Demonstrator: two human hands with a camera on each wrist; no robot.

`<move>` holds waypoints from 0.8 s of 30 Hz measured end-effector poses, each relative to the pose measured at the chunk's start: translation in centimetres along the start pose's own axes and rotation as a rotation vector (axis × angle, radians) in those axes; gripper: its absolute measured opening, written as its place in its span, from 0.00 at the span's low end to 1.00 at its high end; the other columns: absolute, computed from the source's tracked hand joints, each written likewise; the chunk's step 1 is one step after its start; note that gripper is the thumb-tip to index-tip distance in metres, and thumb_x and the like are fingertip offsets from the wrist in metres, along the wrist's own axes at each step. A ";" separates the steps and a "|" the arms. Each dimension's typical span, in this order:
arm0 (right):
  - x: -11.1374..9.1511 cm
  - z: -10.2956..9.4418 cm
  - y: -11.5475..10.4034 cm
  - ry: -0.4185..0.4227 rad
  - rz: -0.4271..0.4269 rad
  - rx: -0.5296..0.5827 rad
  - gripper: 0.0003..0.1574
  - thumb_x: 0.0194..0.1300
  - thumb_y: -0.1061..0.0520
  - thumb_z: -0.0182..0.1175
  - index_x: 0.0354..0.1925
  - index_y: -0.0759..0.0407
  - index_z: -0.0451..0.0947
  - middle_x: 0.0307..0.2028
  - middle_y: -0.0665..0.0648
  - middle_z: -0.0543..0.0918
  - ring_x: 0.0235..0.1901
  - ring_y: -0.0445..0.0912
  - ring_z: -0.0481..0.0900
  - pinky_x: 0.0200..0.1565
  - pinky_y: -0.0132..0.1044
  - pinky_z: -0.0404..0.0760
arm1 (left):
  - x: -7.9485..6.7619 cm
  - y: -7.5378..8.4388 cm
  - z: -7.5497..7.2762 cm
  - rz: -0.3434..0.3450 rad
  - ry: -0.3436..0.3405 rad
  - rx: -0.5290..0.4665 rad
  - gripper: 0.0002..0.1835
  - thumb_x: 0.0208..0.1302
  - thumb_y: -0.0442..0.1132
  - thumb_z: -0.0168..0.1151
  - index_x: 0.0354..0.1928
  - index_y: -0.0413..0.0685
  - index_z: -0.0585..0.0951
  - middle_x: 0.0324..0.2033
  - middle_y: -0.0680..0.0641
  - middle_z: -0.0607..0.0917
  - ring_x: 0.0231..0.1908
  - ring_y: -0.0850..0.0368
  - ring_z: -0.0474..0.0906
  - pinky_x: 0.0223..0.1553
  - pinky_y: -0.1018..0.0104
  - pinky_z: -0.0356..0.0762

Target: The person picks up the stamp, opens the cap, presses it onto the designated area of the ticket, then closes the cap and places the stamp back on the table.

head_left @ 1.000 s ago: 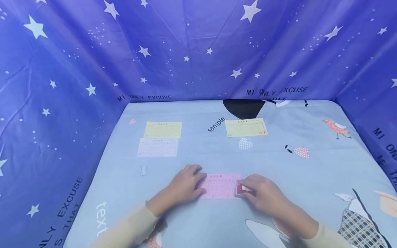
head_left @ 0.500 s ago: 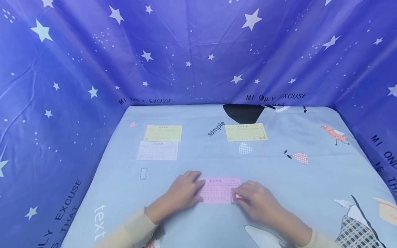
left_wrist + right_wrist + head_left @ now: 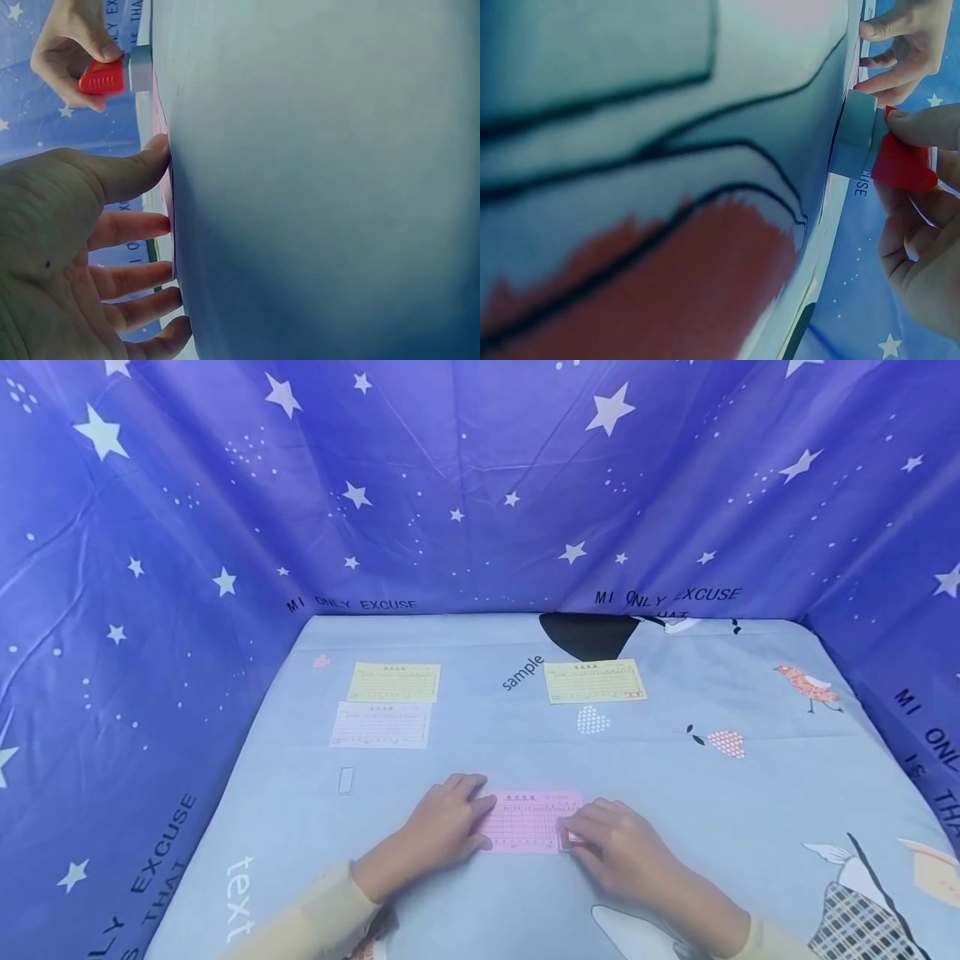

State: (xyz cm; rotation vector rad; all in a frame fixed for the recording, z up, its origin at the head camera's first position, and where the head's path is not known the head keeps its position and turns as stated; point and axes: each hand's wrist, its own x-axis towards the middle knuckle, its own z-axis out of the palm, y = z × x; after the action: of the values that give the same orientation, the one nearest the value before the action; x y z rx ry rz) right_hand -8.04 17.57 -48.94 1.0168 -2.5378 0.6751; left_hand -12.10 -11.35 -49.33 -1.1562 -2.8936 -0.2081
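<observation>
A pink printed slip lies on the cloth-covered surface in front of the person. The left hand rests its spread fingertips on the slip's left edge, as the left wrist view also shows. On the slip's lower right corner stands a self-inking stamp with a red handle and a grey base. The right hand pinches that red handle between thumb and fingers and mostly covers the stamp in the head view. In the right wrist view the grey base meets the paper.
A yellow slip and a white slip lie at the back left, edge to edge. Another yellow slip, with a red mark in its lower right corner, lies at the back right. A starry blue curtain hangs behind the surface.
The right hand has moved the stamp slightly left and set it on the pink slip's lower right corner. The left hand stays at the slip's left edge. The view has tilted slightly.
</observation>
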 end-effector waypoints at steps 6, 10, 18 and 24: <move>-0.1 0.3 0.3 -0.012 -0.002 0.018 0.19 0.48 0.59 0.76 0.42 0.54 0.88 0.38 0.45 0.87 0.39 0.41 0.81 0.40 0.36 0.78 | 0.0 0.1 0.0 -0.005 -0.003 0.000 0.33 0.55 0.58 0.73 0.60 0.48 0.83 0.62 0.38 0.77 0.60 0.43 0.74 0.54 0.50 0.77; -0.2 0.5 0.5 -0.026 0.004 0.014 0.19 0.49 0.58 0.75 0.43 0.54 0.87 0.39 0.46 0.87 0.39 0.41 0.81 0.39 0.36 0.78 | 0.0 0.1 0.1 -0.009 0.001 -0.002 0.33 0.55 0.58 0.74 0.59 0.48 0.83 0.62 0.38 0.77 0.60 0.43 0.74 0.53 0.50 0.78; -0.2 0.4 0.6 -0.049 0.009 0.011 0.19 0.50 0.57 0.74 0.44 0.53 0.87 0.40 0.45 0.87 0.41 0.42 0.82 0.41 0.37 0.78 | -0.1 0.2 0.2 -0.012 0.013 -0.003 0.33 0.54 0.58 0.74 0.59 0.48 0.83 0.62 0.38 0.77 0.60 0.43 0.74 0.53 0.50 0.78; -0.2 0.2 0.5 -0.047 -0.010 0.022 0.18 0.50 0.58 0.74 0.43 0.53 0.87 0.40 0.44 0.87 0.40 0.41 0.81 0.40 0.35 0.76 | 0.0 0.1 0.1 -0.014 0.011 -0.007 0.33 0.55 0.58 0.74 0.59 0.48 0.83 0.62 0.38 0.77 0.60 0.43 0.73 0.54 0.49 0.78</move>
State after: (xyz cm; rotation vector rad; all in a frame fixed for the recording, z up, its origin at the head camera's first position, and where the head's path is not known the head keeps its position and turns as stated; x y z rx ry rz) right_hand -8.35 17.88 -49.35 1.0635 -2.5688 0.6863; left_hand -12.01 -11.26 -49.44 -1.1321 -2.8949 -0.2245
